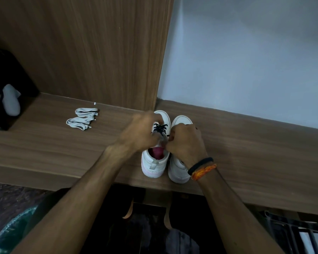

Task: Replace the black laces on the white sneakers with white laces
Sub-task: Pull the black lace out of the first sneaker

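Two white sneakers stand side by side on the wooden shelf (246, 143), toes pointing away from me. The left sneaker (152, 165) has a pink lining and a black lace (160, 127) criss-crossed over its tongue. My left hand (141, 132) and my right hand (185, 142) meet over its upper eyelets, fingers curled and pinching at the lace there. The right sneaker (178, 171) is largely covered by my right hand and wrist. Two folded white laces (83, 118) lie on the shelf to the left.
A wooden panel (99, 52) rises behind the shelf and a pale wall (246, 61) stands at the right. A black box (6, 88) with a grey item sits at the far left. A metal rack (292, 230) shows below the shelf edge.
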